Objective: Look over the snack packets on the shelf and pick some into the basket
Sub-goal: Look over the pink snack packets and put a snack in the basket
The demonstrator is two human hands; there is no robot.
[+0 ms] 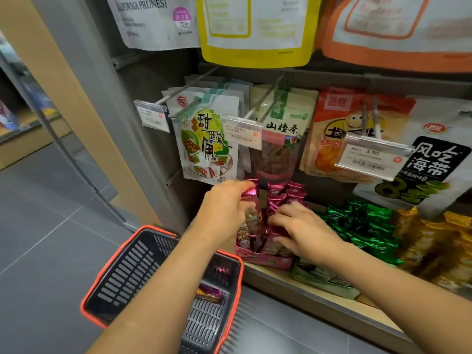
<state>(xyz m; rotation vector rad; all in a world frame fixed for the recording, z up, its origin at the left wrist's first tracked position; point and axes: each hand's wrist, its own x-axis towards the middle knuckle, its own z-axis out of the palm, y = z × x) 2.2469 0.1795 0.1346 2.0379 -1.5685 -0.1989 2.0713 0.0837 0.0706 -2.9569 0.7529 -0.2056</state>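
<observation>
Our two forearms reach from the near edge toward the low shelf (319, 300). Under the left one sits the basket (107, 272), close against the shelf front, so a packet has only a short drop to make. We cannot tell whether it hangs from the arm or stands on the floor. Some bright packets (209, 293) already lie on its bottom.

Our left hand (224, 208) has its fingers curled round a pink packet (251, 200), held upright above the pink display box (263, 259) at the left end of the shelf. We judge it is raised that high so we can read its face. Our right hand (304, 231) lies spread, fingers fairly straight, over the other pink packets in that box, likely to steady the row or leaf through it.

Green packets (367, 226) are heaped just right of the box, and larger bags (207, 139) hang on hooks above, farther back.
</observation>
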